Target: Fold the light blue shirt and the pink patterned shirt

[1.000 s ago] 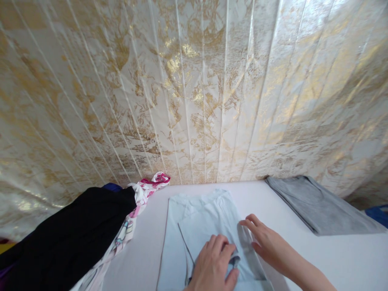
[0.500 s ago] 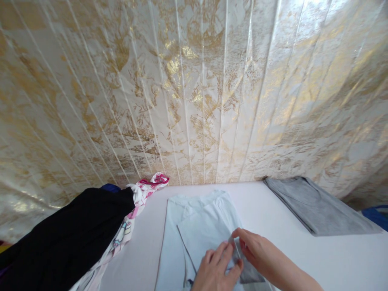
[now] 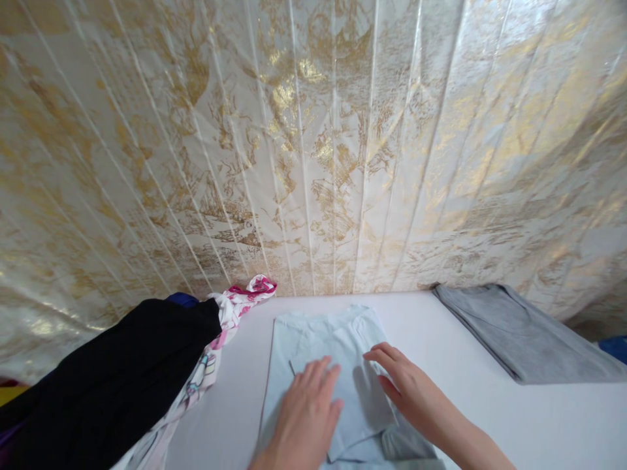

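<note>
A pale blue shirt (image 3: 289,339) lies partly folded on the white table, its neckline at the far end. Over its left part is my left hand (image 3: 306,411), palm down with the fingers stretched out; whether it presses on the cloth, I cannot tell. Near the shirt's right side is my right hand (image 3: 404,385), its fingers apart and slightly bent, casting a shadow on the cloth. Neither hand holds anything. Close to the near edge of the view, a greyish part of the cloth shows below the right hand.
To the left lies a heap of clothes with a black garment (image 3: 132,365) on top and a white and pink patterned garment (image 3: 235,307) beside it. A folded grey garment (image 3: 519,333) rests at the right. Behind the white table (image 3: 460,405) hangs a shiny gold-patterned curtain (image 3: 313,163).
Both hands have let go of the cloth near the shirt's lower right. My left hand has moved left, my right slightly up. The folded section now lies flatter across the shirt.
</note>
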A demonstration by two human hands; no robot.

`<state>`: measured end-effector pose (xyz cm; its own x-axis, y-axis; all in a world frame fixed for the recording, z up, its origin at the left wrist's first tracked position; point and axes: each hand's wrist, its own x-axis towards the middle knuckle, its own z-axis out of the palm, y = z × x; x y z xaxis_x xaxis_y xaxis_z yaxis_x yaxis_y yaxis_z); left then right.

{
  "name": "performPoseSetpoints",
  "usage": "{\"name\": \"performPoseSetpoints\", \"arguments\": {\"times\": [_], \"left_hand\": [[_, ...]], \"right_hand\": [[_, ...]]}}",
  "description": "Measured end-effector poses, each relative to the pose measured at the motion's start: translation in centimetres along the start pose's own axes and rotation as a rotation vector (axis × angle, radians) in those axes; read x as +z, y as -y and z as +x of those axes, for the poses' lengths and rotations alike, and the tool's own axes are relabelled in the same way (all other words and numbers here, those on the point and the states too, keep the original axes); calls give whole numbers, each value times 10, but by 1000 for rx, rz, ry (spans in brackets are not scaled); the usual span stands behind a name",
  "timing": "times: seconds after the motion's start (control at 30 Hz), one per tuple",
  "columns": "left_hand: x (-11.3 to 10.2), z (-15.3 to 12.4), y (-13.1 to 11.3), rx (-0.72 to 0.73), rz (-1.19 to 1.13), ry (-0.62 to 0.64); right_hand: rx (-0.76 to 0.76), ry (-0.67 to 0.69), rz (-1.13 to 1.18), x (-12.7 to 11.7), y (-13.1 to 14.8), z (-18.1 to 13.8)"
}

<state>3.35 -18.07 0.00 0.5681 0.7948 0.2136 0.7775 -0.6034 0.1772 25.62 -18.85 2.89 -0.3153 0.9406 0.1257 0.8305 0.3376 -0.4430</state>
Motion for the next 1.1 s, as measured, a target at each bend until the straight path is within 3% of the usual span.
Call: {"name": "performPoseSetpoints", "arguments": {"times": [0.07,0.13,0.27,0.4,0.6,0.73,0.8,0.9,1.0,1.1], "left_hand": [[-22,11,17,-258,69,27],[-34,19,30,-362,71,70],[-36,29,44,-382,-17,101],[-31,38,55,-466,-97,87],[-25,44,61,-523,-64,83],[-38,33,38,-438,10,25],[-42,25,12,-264,-63,42],[-37,18,-33,-13,-245,188],[-23,21,-64,-20,-148,320],[-14,27,-71,-86,-113,291]], "right_hand": [[-18,-36,5,2,5,-1],[-46,-59,8,10,8,-2],[-99,-106,-30,34,5,-2],[-60,-131,-71,52,-8,-3],[-62,-59,-16,53,-22,-3],[-24,-73,66,37,-30,-2],[10,-65,95,27,-31,-1],[40,-52,119,14,-25,-4],[48,32,144,4,-14,-11],[73,145,199,1,-6,-19]]}}
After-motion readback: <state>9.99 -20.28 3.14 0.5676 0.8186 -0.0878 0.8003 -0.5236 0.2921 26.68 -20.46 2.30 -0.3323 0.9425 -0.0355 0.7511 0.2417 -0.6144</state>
